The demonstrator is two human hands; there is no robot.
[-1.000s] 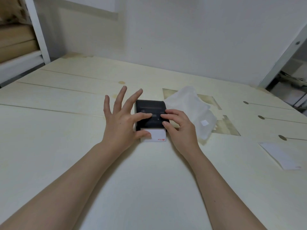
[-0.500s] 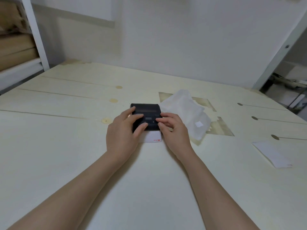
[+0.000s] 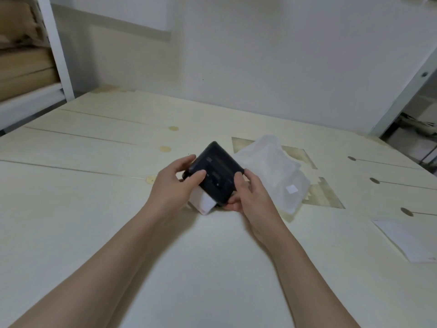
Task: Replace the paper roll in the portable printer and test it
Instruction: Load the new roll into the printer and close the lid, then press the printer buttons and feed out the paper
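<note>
A small black portable printer (image 3: 217, 169) is held at the middle of the pale wooden table (image 3: 71, 185), turned at an angle with one corner pointing away from me. My left hand (image 3: 172, 188) grips its left side, thumb on top. My right hand (image 3: 248, 197) holds its right and near edge. A strip of white paper (image 3: 203, 203) with a red mark sticks out of the printer's near end, between my hands.
A white plastic bag (image 3: 276, 174) lies just right of the printer. A loose slip of white paper (image 3: 411, 240) rests near the table's right edge. White shelving with brown boxes (image 3: 28, 67) stands at the left, and a wall runs along the far side.
The printer lay flat and square a second ago with my left fingers spread above it. Both hands have closed on it and turned it counterclockwise, tilting it up.
</note>
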